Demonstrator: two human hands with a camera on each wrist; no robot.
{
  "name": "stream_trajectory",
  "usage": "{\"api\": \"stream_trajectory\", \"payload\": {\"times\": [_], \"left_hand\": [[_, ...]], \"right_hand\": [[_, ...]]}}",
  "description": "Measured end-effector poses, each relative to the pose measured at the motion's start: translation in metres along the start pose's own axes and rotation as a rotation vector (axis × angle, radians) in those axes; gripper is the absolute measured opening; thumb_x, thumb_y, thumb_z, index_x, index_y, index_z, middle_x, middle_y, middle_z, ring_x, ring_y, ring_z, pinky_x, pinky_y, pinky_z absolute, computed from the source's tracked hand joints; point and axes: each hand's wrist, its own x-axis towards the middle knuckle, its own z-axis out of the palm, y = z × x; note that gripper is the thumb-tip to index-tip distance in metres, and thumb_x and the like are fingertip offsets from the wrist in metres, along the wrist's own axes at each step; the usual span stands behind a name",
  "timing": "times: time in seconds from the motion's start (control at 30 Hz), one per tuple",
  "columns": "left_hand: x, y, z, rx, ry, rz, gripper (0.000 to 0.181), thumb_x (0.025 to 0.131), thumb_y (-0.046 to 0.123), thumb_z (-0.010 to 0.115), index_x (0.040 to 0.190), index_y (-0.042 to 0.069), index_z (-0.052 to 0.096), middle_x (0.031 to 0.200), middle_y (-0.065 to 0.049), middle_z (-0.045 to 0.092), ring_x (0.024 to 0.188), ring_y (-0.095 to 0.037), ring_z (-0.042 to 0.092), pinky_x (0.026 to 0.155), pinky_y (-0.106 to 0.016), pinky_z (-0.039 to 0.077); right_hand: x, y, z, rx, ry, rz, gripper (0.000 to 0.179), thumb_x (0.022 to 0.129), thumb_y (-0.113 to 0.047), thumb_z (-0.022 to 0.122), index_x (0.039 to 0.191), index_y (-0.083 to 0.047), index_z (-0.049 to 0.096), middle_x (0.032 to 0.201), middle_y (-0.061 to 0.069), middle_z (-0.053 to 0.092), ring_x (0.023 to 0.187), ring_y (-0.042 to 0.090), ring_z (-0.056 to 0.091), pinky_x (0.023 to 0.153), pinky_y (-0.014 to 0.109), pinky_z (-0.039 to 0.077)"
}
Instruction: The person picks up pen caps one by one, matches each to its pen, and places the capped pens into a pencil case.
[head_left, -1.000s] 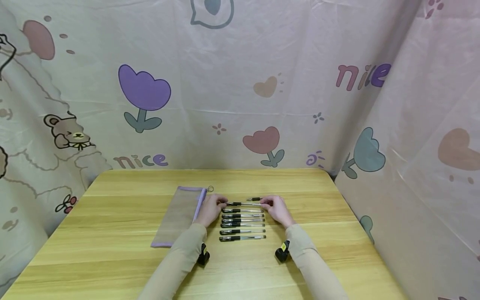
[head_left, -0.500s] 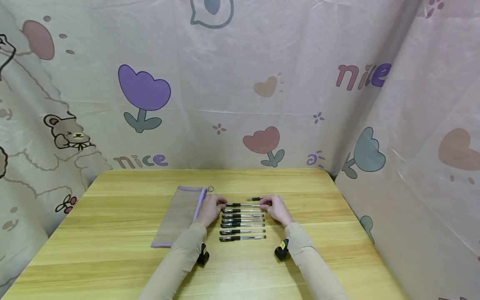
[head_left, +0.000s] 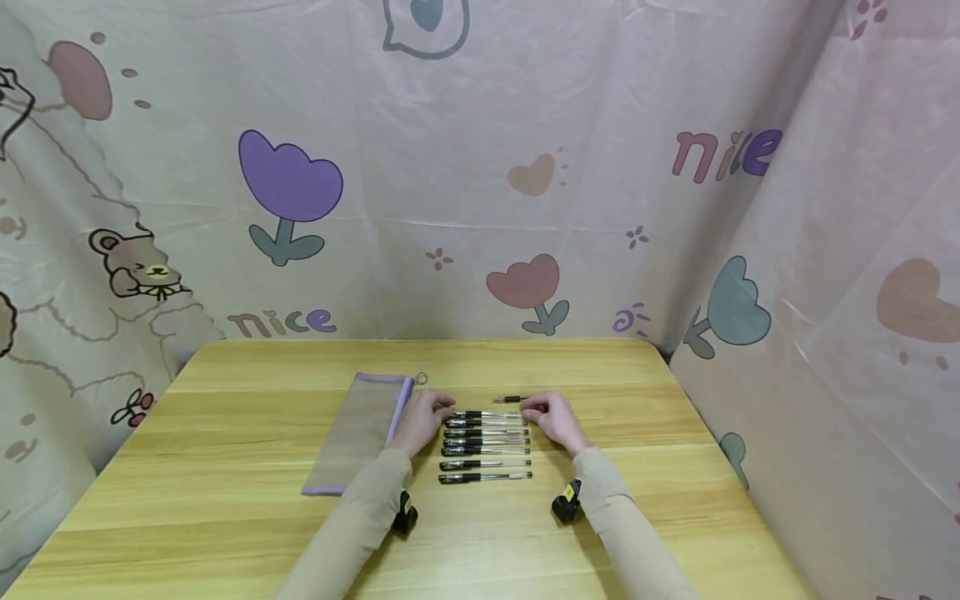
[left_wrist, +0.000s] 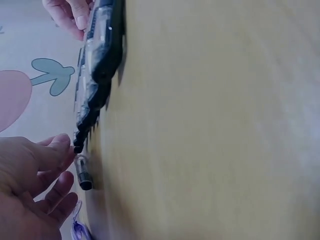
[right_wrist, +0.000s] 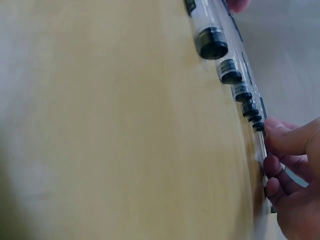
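Several clear-barrelled gel pens with black caps lie side by side in a column; the nearest gel pen [head_left: 483, 477] is at the front. The farthest gel pen [head_left: 486, 414] of the column is held between both hands. My left hand [head_left: 422, 421] pinches its capped end, and my right hand [head_left: 553, 417] pinches its other end. In the left wrist view the left thumb and forefinger meet at the pen ends, with the other fingers loosely bent. In the right wrist view the right thumb [right_wrist: 290, 140] presses at the far end of the row of black pen ends.
A beige pouch [head_left: 352, 433] with purple edging and a zip lies just left of the left hand, a metal ring [head_left: 421, 378] at its far corner. Behind the column lies another black pen [head_left: 510, 399], partly hidden by the right hand. A patterned curtain [head_left: 420, 275] stands behind the table.
Both hands have drawn the farthest pen slightly nearer, so it now lies close to the pen in front of it. The other pens and the pouch have stayed put.
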Motion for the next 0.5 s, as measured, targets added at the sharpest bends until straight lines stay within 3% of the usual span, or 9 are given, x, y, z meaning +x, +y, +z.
{"api": "stream_trajectory", "payload": {"times": [0.2,0.3,0.5], "left_hand": [[-0.003,-0.002,-0.007,-0.013,0.031,-0.009,0.021,0.091,0.005,0.07,0.112,0.003,0.075,0.109,-0.013,0.077,0.105,-0.03,0.07,0.096,-0.048,0.054],[-0.006,-0.003,-0.012,-0.027,0.034,-0.028,0.021,0.093,0.006,0.069,0.113,0.003,0.075,0.11,-0.013,0.076,0.106,-0.03,0.069,0.095,-0.049,0.054],[-0.014,-0.008,-0.017,-0.023,0.048,-0.007,0.022,0.092,0.009,0.071,0.113,0.002,0.074,0.111,-0.013,0.076,0.107,-0.033,0.068,0.096,-0.051,0.053]], "right_hand": [[-0.002,0.004,-0.005,0.096,0.065,0.023,0.019,0.089,0.0,0.072,0.108,0.002,0.074,0.096,0.014,0.072,0.084,0.016,0.061,0.074,0.023,0.05],[-0.001,0.004,-0.008,0.129,0.104,0.042,0.022,0.089,0.0,0.071,0.111,0.003,0.073,0.097,0.015,0.07,0.086,0.016,0.06,0.075,0.021,0.048],[0.002,0.006,-0.014,0.116,0.152,0.044,0.027,0.089,-0.001,0.073,0.116,0.001,0.072,0.109,0.018,0.067,0.096,0.026,0.06,0.086,0.035,0.051]]}}
